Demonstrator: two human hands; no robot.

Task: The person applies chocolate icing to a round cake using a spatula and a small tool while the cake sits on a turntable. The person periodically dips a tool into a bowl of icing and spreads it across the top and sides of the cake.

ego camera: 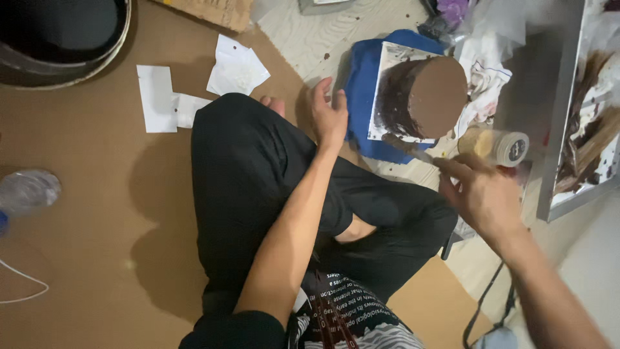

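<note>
A: What surface is seen, taking the blue board (361,97) as the landmark?

B: Brown cardboard sheeting (84,213) is spread over the floor to the left of and below the board; pale patterned flooring (310,39) is exposed just above it. The board itself is laid on that flooring, and a white sheet (391,61) bearing a dark painted form is rested on top of it.

A: How are the hands placed?

B: The left hand (328,115) is pressed on the board's left edge, fingers loosely spread. A thin brush (413,150) is pinched by the right hand (481,194) just below and right of the board, its tip laid near the sheet's lower edge.

A: What else is seen around the board?

B: A small jar (497,146) is set just right of it. A metal tray (568,129) streaked with brown is found further right. White paper scraps (194,87) are scattered well to the left, a dark round bin (58,39) beyond them, and a clear plastic bottle (26,190) far lower left. Black-trousered crossed legs (258,181) are folded directly below the board.
</note>
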